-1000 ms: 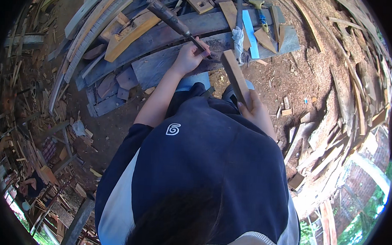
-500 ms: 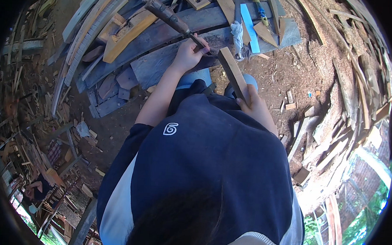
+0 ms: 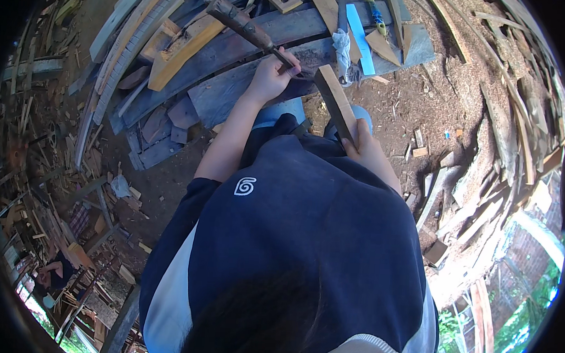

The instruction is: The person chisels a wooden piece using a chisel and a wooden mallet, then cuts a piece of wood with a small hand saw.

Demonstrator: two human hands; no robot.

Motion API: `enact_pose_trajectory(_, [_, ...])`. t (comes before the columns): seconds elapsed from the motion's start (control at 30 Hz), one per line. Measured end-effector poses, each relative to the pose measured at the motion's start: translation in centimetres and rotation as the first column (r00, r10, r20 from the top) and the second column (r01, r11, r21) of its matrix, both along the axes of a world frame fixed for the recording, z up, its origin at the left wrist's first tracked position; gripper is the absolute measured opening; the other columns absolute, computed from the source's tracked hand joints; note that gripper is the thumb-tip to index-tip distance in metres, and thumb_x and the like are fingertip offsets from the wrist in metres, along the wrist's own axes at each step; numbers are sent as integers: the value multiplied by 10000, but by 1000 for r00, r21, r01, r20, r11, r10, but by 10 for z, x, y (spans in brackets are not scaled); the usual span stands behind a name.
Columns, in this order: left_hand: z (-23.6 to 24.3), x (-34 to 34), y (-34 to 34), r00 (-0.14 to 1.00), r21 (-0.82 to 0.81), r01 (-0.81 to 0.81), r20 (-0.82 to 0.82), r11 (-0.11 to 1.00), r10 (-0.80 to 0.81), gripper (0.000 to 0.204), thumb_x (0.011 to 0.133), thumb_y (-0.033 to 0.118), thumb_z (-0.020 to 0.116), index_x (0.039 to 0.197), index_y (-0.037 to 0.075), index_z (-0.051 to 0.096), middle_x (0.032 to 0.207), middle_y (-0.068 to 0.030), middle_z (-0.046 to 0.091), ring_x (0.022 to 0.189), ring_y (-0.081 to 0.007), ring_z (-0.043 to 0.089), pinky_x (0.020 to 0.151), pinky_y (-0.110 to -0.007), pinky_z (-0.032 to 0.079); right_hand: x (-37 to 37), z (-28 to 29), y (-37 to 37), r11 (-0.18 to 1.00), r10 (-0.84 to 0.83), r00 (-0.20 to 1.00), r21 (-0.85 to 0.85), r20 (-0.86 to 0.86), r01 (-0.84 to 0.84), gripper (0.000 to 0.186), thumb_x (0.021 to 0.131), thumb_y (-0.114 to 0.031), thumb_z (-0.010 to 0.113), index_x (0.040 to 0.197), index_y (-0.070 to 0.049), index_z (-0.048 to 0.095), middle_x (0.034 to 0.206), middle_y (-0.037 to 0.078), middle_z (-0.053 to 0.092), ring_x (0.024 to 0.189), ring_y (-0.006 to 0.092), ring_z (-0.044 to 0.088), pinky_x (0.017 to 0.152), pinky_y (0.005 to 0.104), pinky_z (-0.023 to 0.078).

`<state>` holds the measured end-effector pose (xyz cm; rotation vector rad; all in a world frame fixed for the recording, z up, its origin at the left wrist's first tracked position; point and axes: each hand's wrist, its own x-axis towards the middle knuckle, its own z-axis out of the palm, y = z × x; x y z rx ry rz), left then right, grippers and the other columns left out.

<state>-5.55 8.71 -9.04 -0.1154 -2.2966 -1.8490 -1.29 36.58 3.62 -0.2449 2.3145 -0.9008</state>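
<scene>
My left hand [image 3: 271, 79] is closed round the thin dark shaft of a chisel [image 3: 242, 24]. The chisel's thick brown round handle slants up and to the left, and its tip is lost in the dark gap by the bench. In my right hand [image 3: 367, 154] is a squared wooden bar [image 3: 337, 103], gripped at its near end. The bar's far end points up and to the left, a short way right of my left hand, not touching it. Beneath the chisel lie the worn planks of a low bench [image 3: 220, 95].
On the bench rest a notched yellowish block [image 3: 186, 52], a pale blue strip [image 3: 361, 41], a brush with a blue-wrapped handle [image 3: 373, 10] and a rod wrapped in white plastic [image 3: 342, 48]. Wood scraps [image 3: 41, 210] and boards [image 3: 505, 136] lie either side. Another person [image 3: 56, 272] is at far lower left.
The bar in my right hand has tipped slightly, its far end a little higher. My left hand and the chisel have hardly moved.
</scene>
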Motion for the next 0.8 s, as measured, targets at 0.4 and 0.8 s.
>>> enact_pose_trajectory(0.4, [5, 1, -1, 998, -94, 59, 3, 994, -59, 50, 903, 69, 665, 881, 64, 620, 865, -18, 650, 937, -162, 653, 1222, -496, 101, 1, 1, -3, 997, 19, 1000, 80, 0, -19, 319, 930, -166, 583, 1152, -31, 399, 870, 350, 640, 872, 522, 636, 745, 566, 487])
enact_pose_trajectory(0.8, [7, 3, 0, 995, -73, 99, 17, 992, -98, 73, 924, 86, 632, 906, 71, 563, 818, 0, 597, 874, -146, 630, 1226, -486, 109, 0, -4, 0, 999, 26, 1000, 39, -3, -26, 296, 926, -159, 586, 1118, -25, 404, 883, 349, 640, 891, 522, 634, 747, 558, 480])
